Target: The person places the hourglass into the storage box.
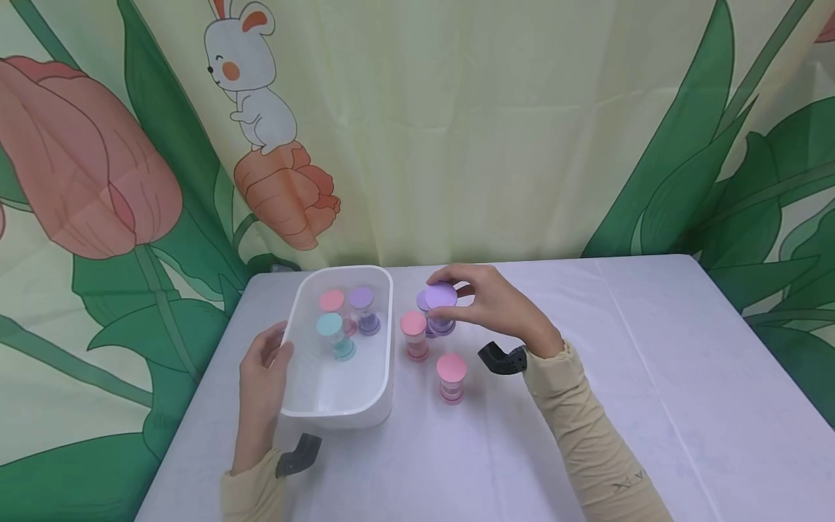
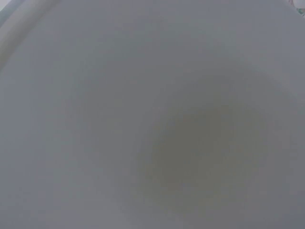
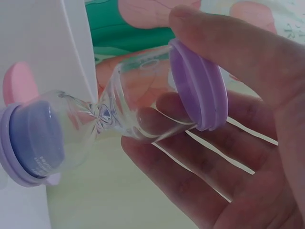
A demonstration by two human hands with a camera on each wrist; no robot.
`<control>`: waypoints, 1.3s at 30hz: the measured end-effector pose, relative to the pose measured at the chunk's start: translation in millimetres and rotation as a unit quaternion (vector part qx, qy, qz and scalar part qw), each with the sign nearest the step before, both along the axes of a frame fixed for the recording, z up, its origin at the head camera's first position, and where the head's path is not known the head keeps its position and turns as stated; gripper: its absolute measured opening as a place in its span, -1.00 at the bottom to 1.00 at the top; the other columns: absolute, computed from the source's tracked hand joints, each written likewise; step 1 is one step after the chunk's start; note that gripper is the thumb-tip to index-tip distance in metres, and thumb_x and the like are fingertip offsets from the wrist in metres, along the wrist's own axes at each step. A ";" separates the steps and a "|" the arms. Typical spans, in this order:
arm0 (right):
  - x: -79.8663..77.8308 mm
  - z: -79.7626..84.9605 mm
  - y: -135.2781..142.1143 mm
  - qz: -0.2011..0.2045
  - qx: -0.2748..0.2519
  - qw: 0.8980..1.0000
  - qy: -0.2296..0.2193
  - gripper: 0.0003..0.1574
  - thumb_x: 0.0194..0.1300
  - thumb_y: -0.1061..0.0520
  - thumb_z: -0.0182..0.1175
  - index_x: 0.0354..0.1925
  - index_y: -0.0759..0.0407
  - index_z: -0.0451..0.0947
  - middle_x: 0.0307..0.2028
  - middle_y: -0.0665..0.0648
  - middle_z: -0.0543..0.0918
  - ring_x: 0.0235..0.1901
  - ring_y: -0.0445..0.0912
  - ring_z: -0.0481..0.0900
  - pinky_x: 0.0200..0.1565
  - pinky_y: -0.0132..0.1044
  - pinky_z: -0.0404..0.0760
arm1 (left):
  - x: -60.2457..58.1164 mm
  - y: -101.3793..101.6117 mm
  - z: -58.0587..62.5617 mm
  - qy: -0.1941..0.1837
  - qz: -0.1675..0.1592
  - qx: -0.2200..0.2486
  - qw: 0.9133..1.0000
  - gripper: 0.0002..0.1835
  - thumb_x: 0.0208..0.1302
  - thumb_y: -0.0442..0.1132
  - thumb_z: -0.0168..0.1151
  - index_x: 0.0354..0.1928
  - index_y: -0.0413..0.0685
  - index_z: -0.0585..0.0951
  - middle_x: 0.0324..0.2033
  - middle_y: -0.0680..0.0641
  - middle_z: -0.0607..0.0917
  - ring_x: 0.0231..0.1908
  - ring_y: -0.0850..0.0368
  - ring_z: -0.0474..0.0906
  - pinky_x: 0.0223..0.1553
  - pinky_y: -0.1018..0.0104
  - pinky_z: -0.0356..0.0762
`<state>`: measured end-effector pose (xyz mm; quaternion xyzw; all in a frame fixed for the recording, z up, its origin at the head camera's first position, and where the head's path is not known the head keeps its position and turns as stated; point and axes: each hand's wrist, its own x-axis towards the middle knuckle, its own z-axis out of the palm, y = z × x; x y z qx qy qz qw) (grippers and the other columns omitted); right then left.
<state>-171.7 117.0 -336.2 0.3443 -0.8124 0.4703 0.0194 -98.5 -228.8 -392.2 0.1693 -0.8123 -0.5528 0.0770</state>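
My right hand (image 1: pixel 491 299) pinches a purple-capped hourglass (image 1: pixel 441 296) by its upper cap, thumb on one side and fingers on the other. In the right wrist view, the sand of this hourglass (image 3: pixel 107 114) fills its far bulb, and the bulb near my palm is bare glass. Partly hidden behind it is a second purple hourglass (image 1: pixel 422 300). Two pink hourglasses, a nearer one (image 1: pixel 451 368) and a farther one (image 1: pixel 414 324), stand close by. My left hand (image 1: pixel 261 373) touches the left side of a white plastic tub (image 1: pixel 337 415), fingertips and thumb at the rim.
Inside the tub stand a pink hourglass (image 1: pixel 332 299), a purple hourglass (image 1: pixel 362 297) and a teal hourglass (image 1: pixel 330 325). A white cloth covers the table (image 1: pixel 626 362). Behind its far edge hangs a printed curtain (image 1: pixel 457 145). White plastic fills nearly all of the left wrist view.
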 end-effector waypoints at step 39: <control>-9.8 16.8 -45.1 0.007 -0.046 0.999 0.014 -0.55 0.10 0.07 0.50 -0.04 0.13 0.65 -0.16 -0.04 0.71 -0.11 -0.19 0.61 -0.04 -0.30 0.69 | -2.6 -0.7 -1.2 0.009 0.000 0.004 1.000 -0.52 0.50 -0.07 0.01 0.41 0.10 0.37 0.34 -0.12 0.46 0.28 -0.12 0.47 0.14 -0.09 0.57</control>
